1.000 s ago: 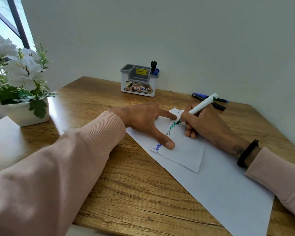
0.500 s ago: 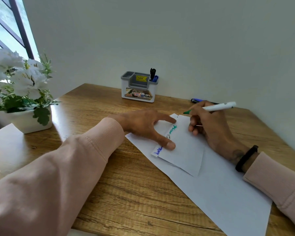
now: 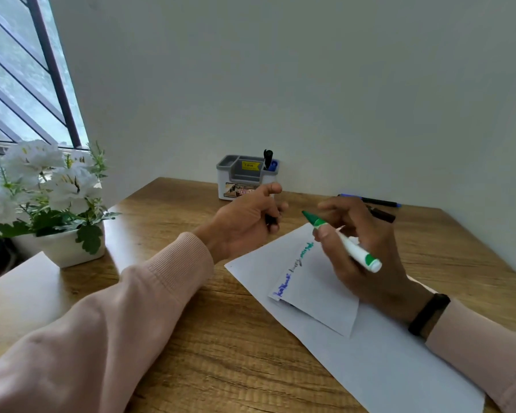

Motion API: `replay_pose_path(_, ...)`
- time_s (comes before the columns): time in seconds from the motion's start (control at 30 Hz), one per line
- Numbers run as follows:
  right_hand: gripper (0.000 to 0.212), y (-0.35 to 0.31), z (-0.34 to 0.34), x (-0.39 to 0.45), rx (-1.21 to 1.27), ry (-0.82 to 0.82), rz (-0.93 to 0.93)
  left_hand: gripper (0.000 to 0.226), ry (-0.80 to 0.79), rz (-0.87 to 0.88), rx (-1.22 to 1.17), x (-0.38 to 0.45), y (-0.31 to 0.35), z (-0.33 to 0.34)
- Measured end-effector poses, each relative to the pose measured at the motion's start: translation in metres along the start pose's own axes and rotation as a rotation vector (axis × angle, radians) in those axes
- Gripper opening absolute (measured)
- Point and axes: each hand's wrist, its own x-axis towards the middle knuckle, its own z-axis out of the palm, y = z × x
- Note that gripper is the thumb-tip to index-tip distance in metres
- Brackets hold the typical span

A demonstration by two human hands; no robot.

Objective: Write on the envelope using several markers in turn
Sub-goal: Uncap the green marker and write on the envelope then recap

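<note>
Right hand (image 3: pixel 361 248) grasping green marker (image 3: pixel 344 241) above envelope (image 3: pixel 316 290), left hand (image 3: pixel 245 222) at 9 o'clock pinching dark cap (image 3: pixel 271 219).

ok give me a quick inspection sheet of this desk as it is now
surface: wooden desk, large white sheet lying on it
job's things: envelope on the sheet, blue, grey and green writing along its edge; green marker, capped; two dark markers by the wall
clutter: grey and white organizer holding pens; white flowers in a pot
hands: right hand holds the green marker above the envelope; left hand raised off the envelope, something small and dark in its fingers, cannot tell what
cables: nothing seen
surroundings: plain wall, barred window at left
</note>
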Motion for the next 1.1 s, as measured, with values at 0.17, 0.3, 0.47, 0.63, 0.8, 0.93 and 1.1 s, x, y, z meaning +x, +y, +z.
replay_pose_path(0.17, 0.016, -0.0013, 0.0012, 0.0020, -0.129, -0.036, -0.130, 0.047, -0.196, -0.001, 0.076, 0.0017, -0.0056, -0.0027)
replay_pose_path(0.3, 0.012, 0.0019, 0.0001, 0.0032, -0.119, 0.004, -0.111, 0.034, -0.269, 0.044, 0.225, 0.0019, -0.0079, -0.0056)
replay_pose_path(0.47, 0.005, 0.0004, -0.0036, 0.0019, 0.027, 0.034, -0.059, 0.023, -0.204, -0.015, 0.089, -0.0023, -0.0046, -0.0068)
replay_pose_path(0.63, 0.016, 0.0007, -0.0041, 0.0013, -0.004, 0.010, -0.097, 0.019, -0.193, -0.087, 0.052, -0.0044, -0.0023, -0.0046)
replay_pose_path(0.8, 0.013, 0.0008, -0.0024, 0.0005, -0.063, -0.027, -0.155, 0.023, -0.206, -0.088, 0.075, -0.0041, -0.0016, -0.0044)
replay_pose_path(0.93, 0.004, 0.0009, -0.0027, 0.0003, -0.069, -0.045, -0.176, 0.021, -0.207, -0.044, 0.184, -0.0038, -0.0018, -0.0051)
replay_pose_path(1.1, 0.012, -0.0014, -0.0028, 0.0013, -0.097, -0.054, -0.177, 0.022, -0.182, 0.005, 0.279, -0.0030, -0.0028, -0.0046)
